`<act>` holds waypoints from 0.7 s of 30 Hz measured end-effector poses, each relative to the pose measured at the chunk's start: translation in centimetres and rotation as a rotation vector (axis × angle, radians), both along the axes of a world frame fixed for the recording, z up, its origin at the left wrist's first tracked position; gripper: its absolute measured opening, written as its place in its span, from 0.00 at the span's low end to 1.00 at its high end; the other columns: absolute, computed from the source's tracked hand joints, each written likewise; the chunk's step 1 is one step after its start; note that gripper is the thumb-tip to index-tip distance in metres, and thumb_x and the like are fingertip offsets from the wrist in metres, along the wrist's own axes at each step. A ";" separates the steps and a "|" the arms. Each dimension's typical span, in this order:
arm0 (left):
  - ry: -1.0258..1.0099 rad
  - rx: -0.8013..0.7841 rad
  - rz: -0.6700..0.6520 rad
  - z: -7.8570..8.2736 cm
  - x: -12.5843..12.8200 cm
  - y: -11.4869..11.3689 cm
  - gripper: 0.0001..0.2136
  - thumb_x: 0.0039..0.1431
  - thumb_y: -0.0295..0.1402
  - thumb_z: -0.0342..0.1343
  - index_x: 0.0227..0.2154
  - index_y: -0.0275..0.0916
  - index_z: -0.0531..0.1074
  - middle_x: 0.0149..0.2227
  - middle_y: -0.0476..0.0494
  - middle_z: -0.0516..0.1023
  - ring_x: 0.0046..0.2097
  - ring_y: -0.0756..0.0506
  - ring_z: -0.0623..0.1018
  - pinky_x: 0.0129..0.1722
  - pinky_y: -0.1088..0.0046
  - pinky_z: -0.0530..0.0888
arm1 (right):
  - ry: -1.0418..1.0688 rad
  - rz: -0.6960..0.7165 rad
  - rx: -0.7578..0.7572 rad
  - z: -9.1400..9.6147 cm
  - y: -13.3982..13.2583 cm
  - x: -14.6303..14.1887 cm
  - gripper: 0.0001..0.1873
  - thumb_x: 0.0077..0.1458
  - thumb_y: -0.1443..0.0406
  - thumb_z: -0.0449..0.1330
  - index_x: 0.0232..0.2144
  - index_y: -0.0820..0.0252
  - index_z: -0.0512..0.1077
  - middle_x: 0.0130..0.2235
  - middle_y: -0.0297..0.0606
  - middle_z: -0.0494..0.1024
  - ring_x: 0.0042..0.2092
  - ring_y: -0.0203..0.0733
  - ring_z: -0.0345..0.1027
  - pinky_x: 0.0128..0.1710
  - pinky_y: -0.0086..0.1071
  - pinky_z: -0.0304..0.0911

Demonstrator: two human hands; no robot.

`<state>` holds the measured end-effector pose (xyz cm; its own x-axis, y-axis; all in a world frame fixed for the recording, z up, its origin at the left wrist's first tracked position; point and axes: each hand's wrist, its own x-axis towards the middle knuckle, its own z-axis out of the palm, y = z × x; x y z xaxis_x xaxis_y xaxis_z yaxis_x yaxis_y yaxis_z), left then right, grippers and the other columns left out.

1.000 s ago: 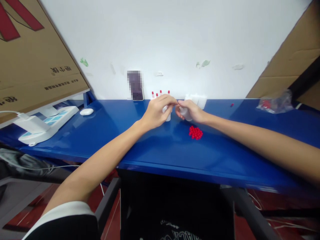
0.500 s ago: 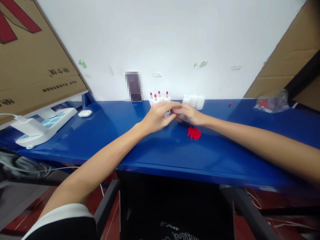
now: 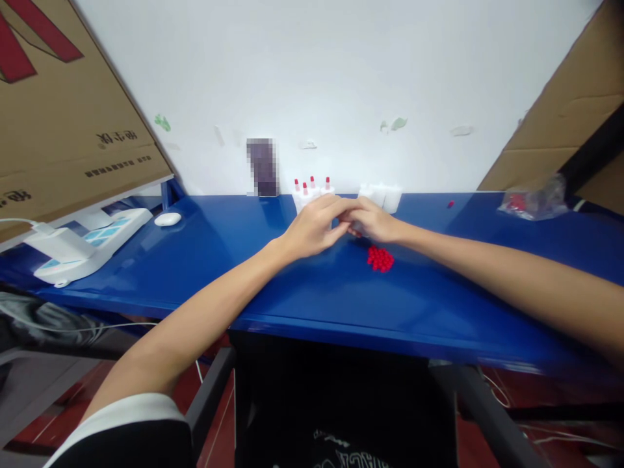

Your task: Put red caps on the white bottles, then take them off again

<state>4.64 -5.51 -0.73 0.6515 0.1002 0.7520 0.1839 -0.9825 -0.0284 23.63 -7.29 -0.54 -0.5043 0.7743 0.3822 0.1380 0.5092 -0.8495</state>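
Observation:
My left hand (image 3: 314, 225) and my right hand (image 3: 375, 221) meet over the blue table, fingers curled together and touching. A pale sliver, apparently a small white bottle, shows within my left hand's grip; most of it is hidden. What my right fingertips pinch is covered by the hands. Just behind my left hand stand several white bottles (image 3: 301, 200) with narrow red-capped tips. Beyond my right hand is a group of white bottles (image 3: 391, 199) on which no red shows. A small pile of red caps (image 3: 380, 259) lies in front of my right hand.
One loose red cap (image 3: 451, 204) and a clear plastic bag (image 3: 536, 200) with red pieces lie to the right. At left are a white power strip (image 3: 104, 237) and a white rounded case (image 3: 168, 220). A blurred-out dark phone-like object (image 3: 263, 169) leans on the wall.
Both hands stay joined at the same place, with only slight finger movement. The pale thing in my left hand is more covered now. The whole view has shifted slightly.

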 end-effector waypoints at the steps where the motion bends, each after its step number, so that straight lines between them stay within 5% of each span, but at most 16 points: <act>1: -0.016 -0.028 -0.004 0.0 0.1 -0.1 0.13 0.65 0.25 0.54 0.51 0.39 0.73 0.43 0.42 0.82 0.42 0.47 0.78 0.44 0.67 0.76 | 0.011 0.005 -0.002 0.0 0.0 0.0 0.09 0.55 0.65 0.56 0.23 0.59 0.68 0.16 0.29 0.65 0.19 0.32 0.58 0.19 0.28 0.53; 7: -0.297 -0.270 0.018 0.5 0.0 0.3 0.05 0.65 0.32 0.59 0.42 0.38 0.74 0.37 0.47 0.82 0.32 0.53 0.77 0.35 0.75 0.75 | 0.098 0.001 -0.006 -0.3 0.4 0.3 0.19 0.63 0.51 0.58 0.31 0.61 0.72 0.18 0.29 0.68 0.19 0.33 0.60 0.19 0.28 0.55; 12: -0.610 -0.358 0.167 1.6 -1.4 2.3 0.13 0.62 0.45 0.65 0.36 0.39 0.75 0.34 0.47 0.82 0.32 0.52 0.77 0.33 0.76 0.74 | 0.072 -0.150 0.009 -0.5 0.8 0.7 0.22 0.66 0.51 0.54 0.27 0.60 0.71 0.16 0.31 0.68 0.17 0.33 0.59 0.20 0.30 0.58; 21: -0.431 -0.264 0.181 0.3 -1.0 2.8 0.13 0.67 0.45 0.60 0.39 0.40 0.79 0.38 0.46 0.84 0.31 0.52 0.77 0.31 0.75 0.72 | 0.066 -0.192 -0.022 -0.5 0.8 0.6 0.19 0.64 0.55 0.54 0.26 0.60 0.71 0.16 0.32 0.68 0.18 0.34 0.60 0.19 0.30 0.57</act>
